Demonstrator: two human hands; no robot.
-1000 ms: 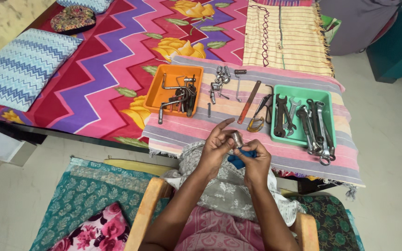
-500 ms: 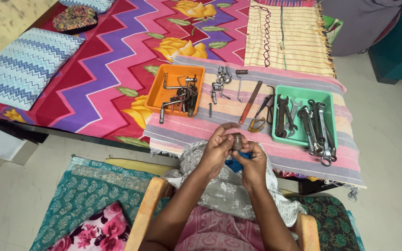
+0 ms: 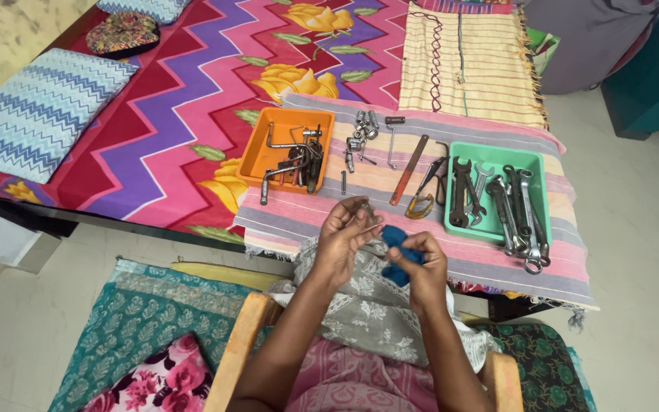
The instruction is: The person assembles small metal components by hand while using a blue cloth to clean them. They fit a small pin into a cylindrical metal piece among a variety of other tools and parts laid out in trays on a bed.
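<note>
Small metal part (image 3: 365,211), prob. a socket or bit (too small to tell), sits pinched in the fingertips of the left hand (image 3: 343,243), held in the air just off the near edge of the striped cloth (image 3: 421,255), above the lap. Right hand (image 3: 419,263) is closed around a blue rag (image 3: 397,243), bunched and pressed close to the part; the two hands nearly touch. Risk 1: grip on the part is fingertip-only, so a hard rub from the rag can push it out; it would drop to the lap cloth (image 3: 375,313) or past the chair arm (image 3: 242,343) to the floor, where a small item is hard to find. Risk 2: rag corner can snag on an edge of the part and pull it free. Risk 3: hands work close to the cloth's near edge; a bump or a sleeve-drag on that edge can shift the cloth w/ everything on it. Loose sockets (image 3: 361,133) and a red-handled tool (image 3: 409,159) lie unboxed at cloth centre, betw. the trays, and would roll first. Orange tray (image 3: 259,159), toward the left edge, has a long handle sticking out over its near rim; easy to catch. Green tray (image 3: 490,229), toward the right edge, holds wrenches (image 3: 514,210), one ring end overhanging the near rim. Cloth's right near corner hangs off the bed (image 3: 139,114) w/o support.
</note>
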